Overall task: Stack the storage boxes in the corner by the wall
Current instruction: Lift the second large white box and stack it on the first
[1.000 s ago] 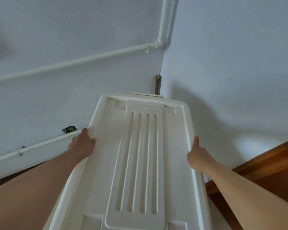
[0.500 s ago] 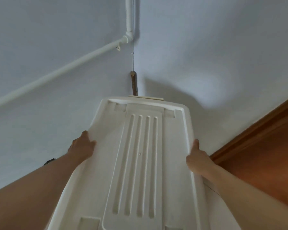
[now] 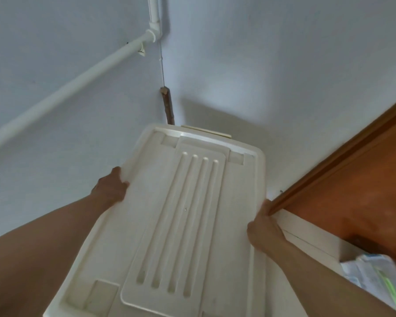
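A large white storage box [image 3: 181, 213] with a ribbed lid fills the middle of the view, its far end pointing into the wall corner [image 3: 162, 72]. My left hand [image 3: 111, 187] grips its left rim, fingers curled under the edge. My right hand [image 3: 262, 227] grips the right rim, thumb along the top. What lies beneath the box is hidden.
White pipes [image 3: 62, 92] run along the left wall and up the corner. A short wooden stick [image 3: 168, 106] stands in the corner behind the box. Orange-brown wooden furniture [image 3: 352, 186] sits close on the right, with a plastic-wrapped packet [image 3: 375, 277] at the lower right.
The view has swung right: the corner and pipes shifted left, the wooden furniture came further in. The box stays in both hands and now angles slightly to the right.
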Demonstrator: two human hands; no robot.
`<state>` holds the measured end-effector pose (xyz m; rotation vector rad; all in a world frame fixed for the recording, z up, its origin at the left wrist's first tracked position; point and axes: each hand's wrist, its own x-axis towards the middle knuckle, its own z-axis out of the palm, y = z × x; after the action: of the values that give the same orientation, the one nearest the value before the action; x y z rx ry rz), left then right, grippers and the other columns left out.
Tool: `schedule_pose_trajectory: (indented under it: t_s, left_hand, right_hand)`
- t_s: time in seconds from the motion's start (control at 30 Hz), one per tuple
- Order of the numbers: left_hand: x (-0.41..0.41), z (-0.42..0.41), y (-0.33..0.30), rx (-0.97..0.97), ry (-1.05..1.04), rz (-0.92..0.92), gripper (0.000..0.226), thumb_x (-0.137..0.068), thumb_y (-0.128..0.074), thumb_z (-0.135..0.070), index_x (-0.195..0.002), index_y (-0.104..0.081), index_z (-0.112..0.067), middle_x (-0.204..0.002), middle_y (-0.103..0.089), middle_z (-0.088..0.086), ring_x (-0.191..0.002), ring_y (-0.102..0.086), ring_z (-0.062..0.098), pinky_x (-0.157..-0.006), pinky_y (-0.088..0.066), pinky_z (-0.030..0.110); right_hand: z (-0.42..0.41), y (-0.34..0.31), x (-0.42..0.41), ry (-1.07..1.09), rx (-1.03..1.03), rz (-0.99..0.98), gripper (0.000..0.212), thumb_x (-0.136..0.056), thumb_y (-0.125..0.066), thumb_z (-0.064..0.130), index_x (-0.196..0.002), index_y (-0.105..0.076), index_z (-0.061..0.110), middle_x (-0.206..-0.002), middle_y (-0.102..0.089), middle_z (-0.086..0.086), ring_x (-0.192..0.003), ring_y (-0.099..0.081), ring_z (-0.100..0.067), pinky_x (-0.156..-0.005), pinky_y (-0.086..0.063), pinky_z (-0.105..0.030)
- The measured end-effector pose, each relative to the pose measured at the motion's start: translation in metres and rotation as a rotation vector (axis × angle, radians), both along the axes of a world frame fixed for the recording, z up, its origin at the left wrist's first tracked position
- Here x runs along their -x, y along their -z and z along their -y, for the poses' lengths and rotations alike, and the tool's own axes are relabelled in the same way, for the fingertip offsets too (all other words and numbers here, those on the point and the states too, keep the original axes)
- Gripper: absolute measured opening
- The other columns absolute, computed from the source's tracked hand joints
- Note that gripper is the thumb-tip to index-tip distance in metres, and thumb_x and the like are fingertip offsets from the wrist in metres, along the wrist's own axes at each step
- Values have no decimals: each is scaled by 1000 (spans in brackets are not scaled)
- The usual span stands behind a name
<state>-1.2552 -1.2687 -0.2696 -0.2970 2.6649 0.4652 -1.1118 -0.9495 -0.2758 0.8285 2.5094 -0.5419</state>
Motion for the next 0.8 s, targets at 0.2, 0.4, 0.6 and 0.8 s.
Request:
schedule_pose_trajectory:
  t_s: [0.2,0.4,0.6,0.8]
  left_hand:
    - [22,4,15,-35,42,-10,58,-96,-48,-26,-147,-23,-12,-145,-40,19,-131,-40,36,-104,-34,39]
    - [34,5,31,-61,32,-30,58,-96,-48,-27,-148,-23,-16,-148,-38,16,-134,-38,35,-107,-32,38]
    - [43,2,38,-74,19,-54,55,-96,-46,-25,-146,-25,-15,-144,-42,16,-131,-40,36,-104,-34,40]
    - [41,-3,47,-68,1,-84,49,-97,-44,-24,-142,-29,-14,-132,-51,22,-122,-47,41,-98,-38,44]
  right_hand:
    - [20,15,-4,91,19,-20,80,-93,-42,12,-146,18,5,-115,-59,-21,-89,-59,-28,-72,-42,-28]
    - [33,25,-5,168,28,-3,85,-94,-42,15,-145,25,9,-117,-59,-19,-96,-62,-30,-70,-43,-28]
    - [32,30,6,195,10,-3,85,-93,-42,13,-145,24,9,-115,-59,-21,-95,-61,-31,-68,-42,-30]
    - [28,35,13,246,38,29,88,-90,-43,11,-145,26,13,-122,-54,-22,-99,-59,-31,-70,-42,-30]
